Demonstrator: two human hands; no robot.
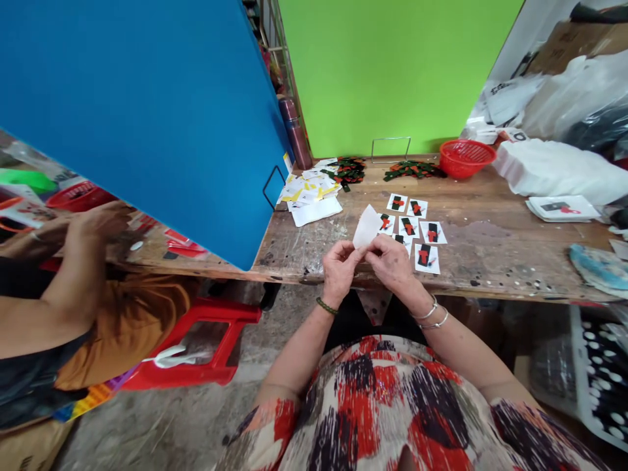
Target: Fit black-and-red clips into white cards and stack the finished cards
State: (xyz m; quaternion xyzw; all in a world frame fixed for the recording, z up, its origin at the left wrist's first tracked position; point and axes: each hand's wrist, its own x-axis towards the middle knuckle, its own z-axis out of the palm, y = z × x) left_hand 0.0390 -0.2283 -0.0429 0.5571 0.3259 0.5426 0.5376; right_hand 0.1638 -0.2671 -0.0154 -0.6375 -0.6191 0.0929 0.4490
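Between my left hand (pixel 338 268) and my right hand (pixel 391 263), a white paper piece (pixel 367 227) is pinched at its lower edge over the table's front edge. Just right of it lie several small white cards, each bearing a black and red piece, such as the card (pixel 426 258) nearest the front. Behind these sit two heaps of black and red pieces, one at the left (pixel 349 171) and one at the right (pixel 415 171). Left of my hands is a pile of white and yellow papers (pixel 309 188), with a white sheet (pixel 316 212) in front.
A red basket (pixel 468 159), a white wrapped bundle (pixel 559 170) and stacked cards (pixel 562 208) stand at the right of the wooden table (pixel 495 255). A blue panel (pixel 161 111) separates off another person's arms (pixel 81 252). Behind are a green panel (pixel 397 72) and a flask (pixel 295 134).
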